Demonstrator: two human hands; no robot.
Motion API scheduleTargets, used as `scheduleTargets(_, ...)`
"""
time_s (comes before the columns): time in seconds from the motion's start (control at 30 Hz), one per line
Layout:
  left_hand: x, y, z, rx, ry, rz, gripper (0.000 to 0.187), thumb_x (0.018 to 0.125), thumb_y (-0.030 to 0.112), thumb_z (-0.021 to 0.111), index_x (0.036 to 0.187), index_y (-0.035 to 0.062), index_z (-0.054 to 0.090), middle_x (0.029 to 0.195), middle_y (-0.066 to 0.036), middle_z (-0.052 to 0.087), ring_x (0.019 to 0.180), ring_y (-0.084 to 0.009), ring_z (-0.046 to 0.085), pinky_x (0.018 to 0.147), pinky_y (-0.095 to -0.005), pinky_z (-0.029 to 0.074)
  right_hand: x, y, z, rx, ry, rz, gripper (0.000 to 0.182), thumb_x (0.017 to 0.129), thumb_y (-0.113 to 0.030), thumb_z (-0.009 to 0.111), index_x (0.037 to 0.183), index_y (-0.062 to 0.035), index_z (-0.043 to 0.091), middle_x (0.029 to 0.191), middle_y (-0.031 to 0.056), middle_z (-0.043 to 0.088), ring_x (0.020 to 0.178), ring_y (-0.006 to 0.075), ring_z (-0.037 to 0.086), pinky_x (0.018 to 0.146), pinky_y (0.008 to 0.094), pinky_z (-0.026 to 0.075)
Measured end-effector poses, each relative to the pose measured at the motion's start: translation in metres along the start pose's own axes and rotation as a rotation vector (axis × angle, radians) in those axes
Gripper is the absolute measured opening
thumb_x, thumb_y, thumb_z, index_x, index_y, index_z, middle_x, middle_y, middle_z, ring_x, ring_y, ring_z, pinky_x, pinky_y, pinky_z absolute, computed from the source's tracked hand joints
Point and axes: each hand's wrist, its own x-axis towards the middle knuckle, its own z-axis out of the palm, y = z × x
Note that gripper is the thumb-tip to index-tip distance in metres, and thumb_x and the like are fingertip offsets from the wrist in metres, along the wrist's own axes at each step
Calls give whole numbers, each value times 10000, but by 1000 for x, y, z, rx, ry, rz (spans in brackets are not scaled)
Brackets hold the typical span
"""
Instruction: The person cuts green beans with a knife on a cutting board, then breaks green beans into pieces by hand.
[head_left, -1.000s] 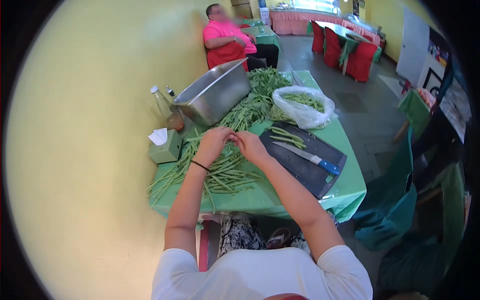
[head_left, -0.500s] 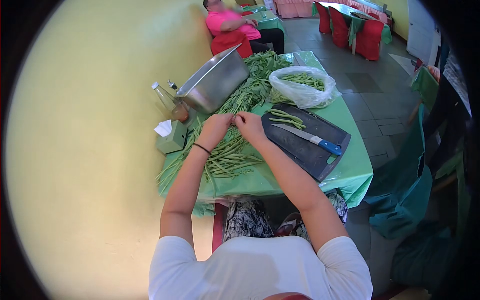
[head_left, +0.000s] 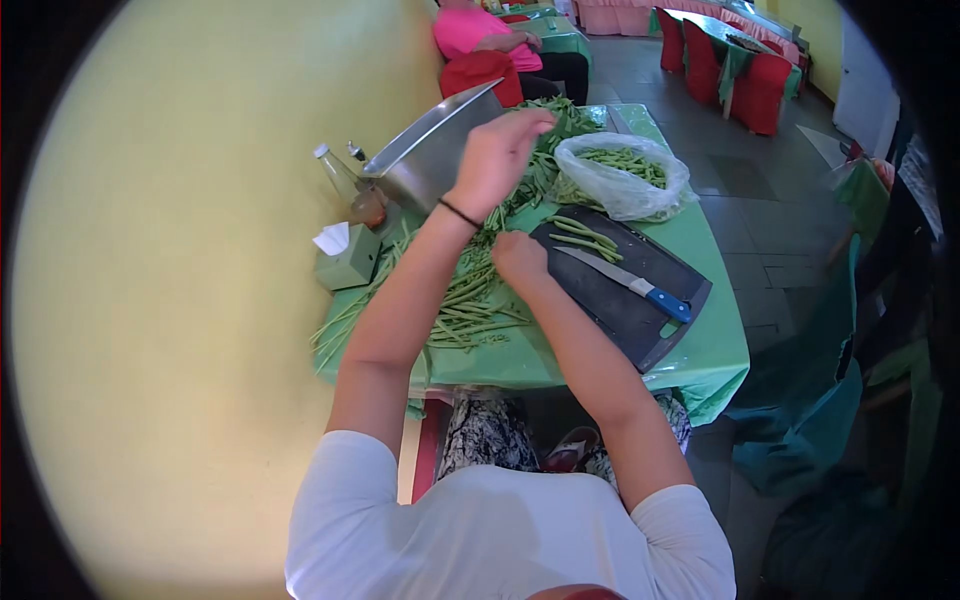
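Note:
My left hand (head_left: 497,158), with a dark band at the wrist, is raised over the leafy greens (head_left: 568,122), beside the steel basin (head_left: 425,150). Its fingers are drawn together and slightly blurred, and whatever they pinch is hidden. Lower down, my right hand (head_left: 521,260) is closed at the edge of the pile of long green beans (head_left: 465,310), near the left side of the dark cutting board (head_left: 640,290); its fingertips are turned out of sight. On that board lie a few cut beans (head_left: 588,240) and a knife (head_left: 630,283) with a blue handle.
A clear plastic bag (head_left: 640,205) of bean pieces stands behind the board. Along the wall are a tissue box (head_left: 348,260) and a glass bottle (head_left: 352,188). A person in pink (head_left: 475,32) sits beyond the table. Red-covered chairs (head_left: 762,92) stand farther back.
My hands were together over the beans and have separated. The left has risen forward over the greens; the right stays low, slightly nearer to me. The view has shifted a little.

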Motion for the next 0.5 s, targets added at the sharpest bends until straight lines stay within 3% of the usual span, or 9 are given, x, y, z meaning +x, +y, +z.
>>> scheduleTargets(0.07, 11, 14, 26, -60, 6, 80, 157, 856, 54, 587, 982, 57, 680, 906, -18, 706, 693, -146, 621, 640, -242, 474, -1, -5, 9, -37, -47, 20, 215, 830, -194, 536, 792, -28, 667, 827, 163, 669, 708, 353, 641, 631, 432, 519)
scheduleTargets(0.13, 23, 34, 47, -160, 27, 226, 171, 843, 42, 591, 984, 72, 683, 937, -19, 705, 719, -170, 632, 656, -256, 481, 2, -3, 19, -6, -60, -20, 193, 825, -189, 539, 813, -37, 658, 842, 162, 657, 725, 361, 631, 643, 438, 511)
scheduleTargets(0.23, 32, 48, 80, -267, -50, 256, 167, 838, 80, 582, 969, 83, 687, 959, -35, 701, 724, -232, 628, 674, -305, 488, -3, -5, 19, 14, -71, -66, 166, 818, -181, 543, 845, -52, 644, 865, 162, 638, 750, 372, 616, 661, 447, 498)
scheduleTargets(0.37, -4, 28, 135, -274, -639, 261, 177, 804, 126, 550, 908, 99, 691, 935, -35, 699, 789, -277, 629, 727, -369, 474, -10, -6, 17, 16, -101, -100, 148, 809, -171, 549, 887, -71, 626, 896, 161, 614, 783, 388, 596, 684, 460, 481)
scheduleTargets(0.4, -16, 20, 148, -263, -629, 249, 177, 804, 126, 550, 908, 99, 691, 935, -35, 699, 789, -277, 629, 727, -369, 474, -10, -6, 14, 21, -106, -107, 148, 807, -168, 550, 898, -76, 622, 903, 161, 608, 791, 392, 591, 690, 463, 477)
scheduleTargets(0.5, -42, 4, 164, -129, -967, 134, 167, 812, 150, 592, 929, 70, 680, 892, -81, 685, 795, -312, 607, 748, -386, 470, -4, -4, 3, 50, -146, -129, 157, 800, -160, 554, 929, -90, 608, 926, 160, 589, 816, 403, 576, 708, 472, 464)
